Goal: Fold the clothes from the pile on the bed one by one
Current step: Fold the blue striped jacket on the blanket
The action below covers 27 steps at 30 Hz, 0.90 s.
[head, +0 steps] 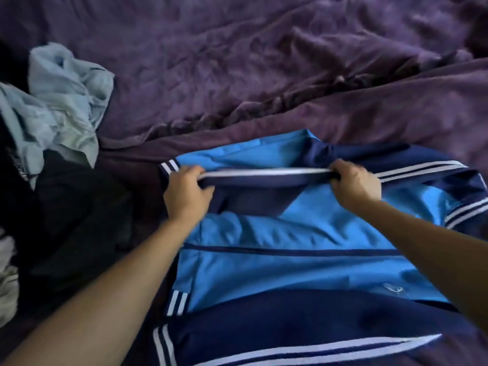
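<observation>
A light-blue and navy track jacket (290, 249) with white stripes lies spread on the bed in front of me, zip running across. Its far navy sleeve (264, 177) with white stripes is stretched taut between my hands. My left hand (186, 191) grips the sleeve's left end near the cuff. My right hand (353, 182) grips the sleeve near the shoulder. The pile of clothes (52, 101) sits at the left: pale blue garments on top of dark ones.
A rumpled purple bedspread (264, 62) covers the bed beyond the jacket. A black garment (79, 220) lies just left of the jacket, touching my left forearm's side. A whitish cloth (8, 273) shows at the left edge.
</observation>
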{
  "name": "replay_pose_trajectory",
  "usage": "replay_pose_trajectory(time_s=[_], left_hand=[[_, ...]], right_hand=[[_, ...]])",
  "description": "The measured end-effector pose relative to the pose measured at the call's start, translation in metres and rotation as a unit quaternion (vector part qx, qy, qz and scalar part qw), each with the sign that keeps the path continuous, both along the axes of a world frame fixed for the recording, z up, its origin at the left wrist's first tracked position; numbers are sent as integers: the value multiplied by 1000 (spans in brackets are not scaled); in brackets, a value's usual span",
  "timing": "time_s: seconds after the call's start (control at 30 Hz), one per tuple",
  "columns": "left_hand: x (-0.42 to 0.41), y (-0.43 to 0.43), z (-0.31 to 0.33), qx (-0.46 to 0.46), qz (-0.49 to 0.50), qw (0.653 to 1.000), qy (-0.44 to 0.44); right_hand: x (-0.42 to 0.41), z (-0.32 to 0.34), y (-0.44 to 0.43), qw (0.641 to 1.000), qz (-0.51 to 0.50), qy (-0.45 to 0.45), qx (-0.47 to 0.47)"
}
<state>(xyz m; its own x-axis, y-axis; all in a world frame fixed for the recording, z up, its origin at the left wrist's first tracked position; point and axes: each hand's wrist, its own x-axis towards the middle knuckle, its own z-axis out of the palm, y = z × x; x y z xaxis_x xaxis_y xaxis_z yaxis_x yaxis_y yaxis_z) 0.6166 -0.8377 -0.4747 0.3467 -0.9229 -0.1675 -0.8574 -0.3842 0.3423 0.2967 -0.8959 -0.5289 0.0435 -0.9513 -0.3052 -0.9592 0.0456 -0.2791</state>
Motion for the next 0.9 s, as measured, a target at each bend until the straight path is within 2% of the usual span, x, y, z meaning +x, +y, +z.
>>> replay_pose_trajectory(time_s=[0.1, 0.17, 0.23, 0.3, 0.37, 0.4, 0.5, 0.57, 0.63, 0.73, 0.8, 0.9], left_hand=[[29, -71, 13, -58, 5, 996, 70], [48, -101, 8, -54, 57, 991, 113], [70, -107, -9, -3, 84, 993, 86], [86, -93, -28, 90, 88, 991, 54], [92, -69, -47, 171, 99, 979, 45], [91, -57, -55, 178, 101, 978, 42], [83, -41, -63, 108, 84, 991, -3], [85, -52, -54, 56, 48, 996, -45], [94, -79, -39, -4, 23, 997, -73], [106, -127, -22, -83, 50, 994, -47], [107, -146, -24, -102, 89, 991, 0], [100, -133, -39, -57, 126, 989, 55]], right_hand=[[16, 24, -61, 997, -60, 16, -51], [22, 34, -96, 992, -106, 11, -68], [20, 35, -122, 985, -156, 3, -73], [16, 31, -132, 980, -177, 2, -87], [20, 25, -121, 983, -119, 23, -134], [25, 22, -110, 984, -64, 29, -161], [49, 5, -66, 974, 130, 36, -183], [60, -9, -44, 957, 247, 79, -132], [56, -20, -47, 943, 290, 150, -59], [34, -24, -97, 960, 164, 225, -1], [21, -14, -134, 976, 79, 202, 3], [19, 1, -150, 986, 62, 153, -18]])
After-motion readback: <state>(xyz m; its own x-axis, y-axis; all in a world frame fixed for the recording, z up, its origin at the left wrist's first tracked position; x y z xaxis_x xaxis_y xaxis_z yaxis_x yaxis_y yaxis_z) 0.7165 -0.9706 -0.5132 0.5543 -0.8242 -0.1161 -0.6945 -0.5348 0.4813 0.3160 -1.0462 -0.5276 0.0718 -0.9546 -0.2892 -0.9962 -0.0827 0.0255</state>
